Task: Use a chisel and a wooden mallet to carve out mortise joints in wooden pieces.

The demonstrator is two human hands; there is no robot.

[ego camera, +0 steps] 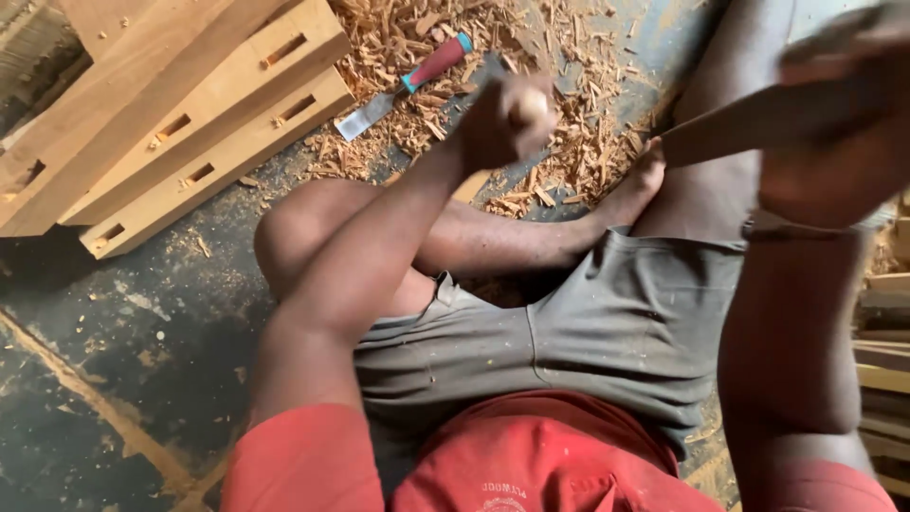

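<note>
1. Head view, nearest first: a red shirt (540,465) fills the bottom edge, and grey shorts (607,332) cover the lap of the person, who sits on the floor.
2. At the right, the right hand (834,142) is raised close to the camera and blurred. It is closed round a dark wooden handle or bar (739,128) that slants down to the left; what tool this is cannot be told.
3. The left arm reaches forward over a bent knee (294,237).
4. The left hand (507,118) is clenched into a fist round a pale, rounded wooden piece (531,106), whose end shows between the fingers. The rest of that piece is hidden.
5. Beyond the left hand, wood shavings (578,142) lie thick on the dark floor (114,379), around a bare foot (640,185).
6. Farther up, a chisel (403,87) with a red and teal handle lies flat among the shavings, apart from both hands.
7. At the far left, pale timber beams (190,104) with rectangular slots cut in them lie stacked side by side.
</note>
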